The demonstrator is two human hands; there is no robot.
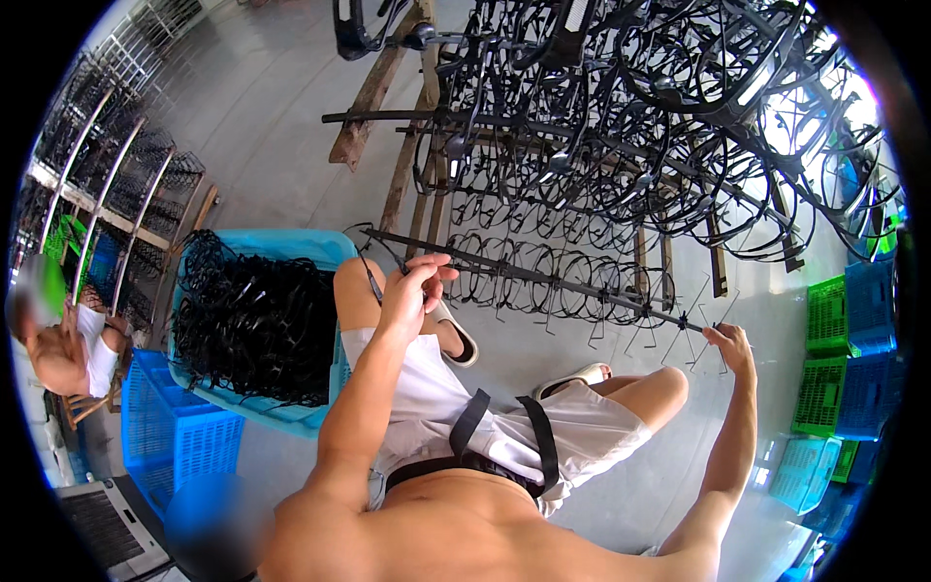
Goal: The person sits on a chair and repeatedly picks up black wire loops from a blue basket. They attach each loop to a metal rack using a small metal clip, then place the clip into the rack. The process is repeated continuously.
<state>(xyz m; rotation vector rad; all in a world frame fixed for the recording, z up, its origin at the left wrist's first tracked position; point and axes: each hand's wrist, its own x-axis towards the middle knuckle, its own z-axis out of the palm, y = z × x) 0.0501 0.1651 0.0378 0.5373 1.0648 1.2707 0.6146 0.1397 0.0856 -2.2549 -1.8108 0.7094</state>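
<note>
My right hand [729,346] is closed around the right end of a long black rod [529,274] that slants across in front of my knees. Bent wire hooks [645,330] stick out near that end, and round black loop-shaped parts hang behind the rod. Above my left knee, my left hand [415,291] has its fingers curled in, with a thin black curved strip [372,281] at it. Part of that strip is hidden by the hand. Left of my knee stands a light blue tub [339,250] heaped with tangled black strips [257,325].
A wooden rack [369,112] with rods full of black loop-shaped parts [601,126] rises ahead. Blue crate [179,436] stands lower left; green and blue crates [824,398] are stacked at right. Another person [73,349] sits far left beside more racks [126,184].
</note>
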